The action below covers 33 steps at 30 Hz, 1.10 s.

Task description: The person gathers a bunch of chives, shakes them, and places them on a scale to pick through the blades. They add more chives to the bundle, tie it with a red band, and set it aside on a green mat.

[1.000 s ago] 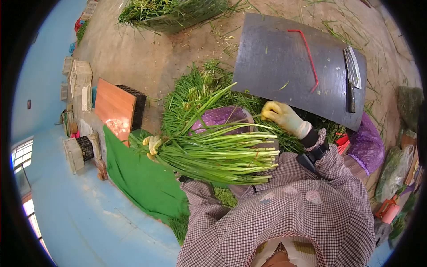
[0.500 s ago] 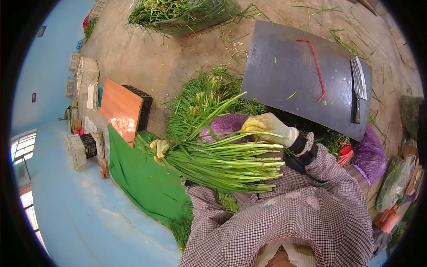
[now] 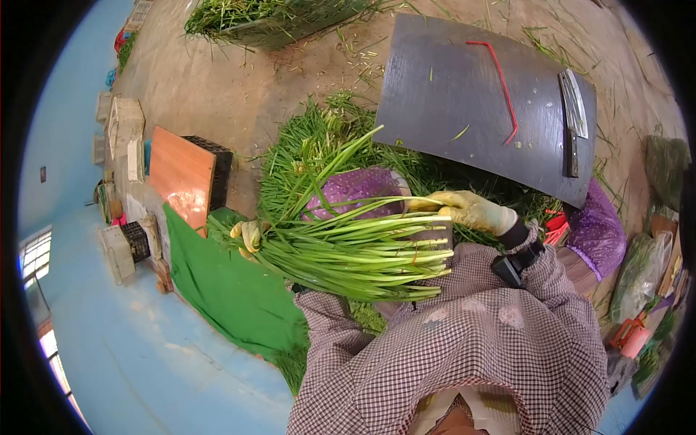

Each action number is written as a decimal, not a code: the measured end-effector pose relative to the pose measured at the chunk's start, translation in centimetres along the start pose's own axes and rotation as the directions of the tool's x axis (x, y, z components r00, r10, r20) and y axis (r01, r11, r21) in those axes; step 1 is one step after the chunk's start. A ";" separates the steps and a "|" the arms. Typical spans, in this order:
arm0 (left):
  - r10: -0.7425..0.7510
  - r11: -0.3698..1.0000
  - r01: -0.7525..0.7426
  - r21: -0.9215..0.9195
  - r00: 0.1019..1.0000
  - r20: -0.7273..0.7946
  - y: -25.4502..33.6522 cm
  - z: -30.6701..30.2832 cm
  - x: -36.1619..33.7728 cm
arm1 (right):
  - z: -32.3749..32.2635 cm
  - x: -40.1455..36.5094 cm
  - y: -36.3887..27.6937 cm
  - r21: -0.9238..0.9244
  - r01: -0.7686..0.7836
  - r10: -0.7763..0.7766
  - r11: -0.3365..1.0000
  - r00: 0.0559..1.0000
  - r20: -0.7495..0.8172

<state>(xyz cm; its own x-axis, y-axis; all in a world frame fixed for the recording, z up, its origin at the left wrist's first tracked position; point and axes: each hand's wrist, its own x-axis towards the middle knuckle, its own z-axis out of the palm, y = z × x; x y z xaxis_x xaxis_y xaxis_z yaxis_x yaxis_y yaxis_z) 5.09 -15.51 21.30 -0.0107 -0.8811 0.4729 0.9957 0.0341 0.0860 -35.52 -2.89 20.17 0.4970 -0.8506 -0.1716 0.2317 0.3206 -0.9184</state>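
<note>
A large bunch of long green stalks (image 3: pixel 355 254) lies across in front of my body, its pale cut ends to the right. My left hand (image 3: pixel 248 238), in a yellowish glove, is wrapped round the bunch near its leafy left end. At the upper right of the bunch my gloved right hand (image 3: pixel 467 210) pinches the end of a stalk that stands apart from the others. Behind the bunch shows a purple dotted cloth (image 3: pixel 355 193) over my knee. More green stalks (image 3: pixel 290 156) are heaped on the floor beyond.
A dark board (image 3: pixel 486 109) at the upper right carries a red strip (image 3: pixel 505 90) and a cleaver (image 3: pixel 573 119). An orange-brown board (image 3: pixel 181 174) leans on a black crate (image 3: pixel 217 163) at left, near a green cloth (image 3: pixel 232 290). A container of greens (image 3: pixel 283 25) stands at the top.
My right hand has shifted slightly right from over the purple cloth, its fingers now at the stalk ends. The whole view has moved a little, with the surroundings sliding up and left.
</note>
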 end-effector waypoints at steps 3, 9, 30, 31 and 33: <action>-0.011 0.999 0.011 0.031 1.000 0.018 -0.1 0.5 0.2 | 2.2 2.5 -1.5 -0.030 0.009 -0.006 0.999 0.995 0.098; 0.002 1.000 -0.002 0.005 1.000 0.017 0.3 0.4 0.1 | 4.5 2.2 -2.1 0.308 -0.013 0.078 0.951 0.977 -0.199; 0.037 0.992 -0.053 -0.117 0.990 -0.136 0.4 0.8 -1.2 | -0.6 -9.8 4.3 -0.870 -0.493 0.125 0.010 0.864 -0.488; 0.034 0.993 -0.047 -0.104 0.991 -0.127 0.6 0.4 -1.1 | -0.1 -8.6 2.9 -0.843 -0.434 0.106 0.317 0.900 -0.423; 0.029 0.994 -0.040 -0.105 0.994 -0.105 0.5 0.4 -1.0 | 0.8 -5.6 0.5 -0.552 -0.191 0.004 0.811 0.947 -0.322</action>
<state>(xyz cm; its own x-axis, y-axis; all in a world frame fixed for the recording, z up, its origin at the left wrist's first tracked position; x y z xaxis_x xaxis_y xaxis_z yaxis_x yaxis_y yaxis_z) 5.56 -14.43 21.18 0.0276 -0.9243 0.3807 0.9995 0.0195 -0.0251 -37.51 2.36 20.98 0.2027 -0.9381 -0.2808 -0.3690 0.1924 -0.9093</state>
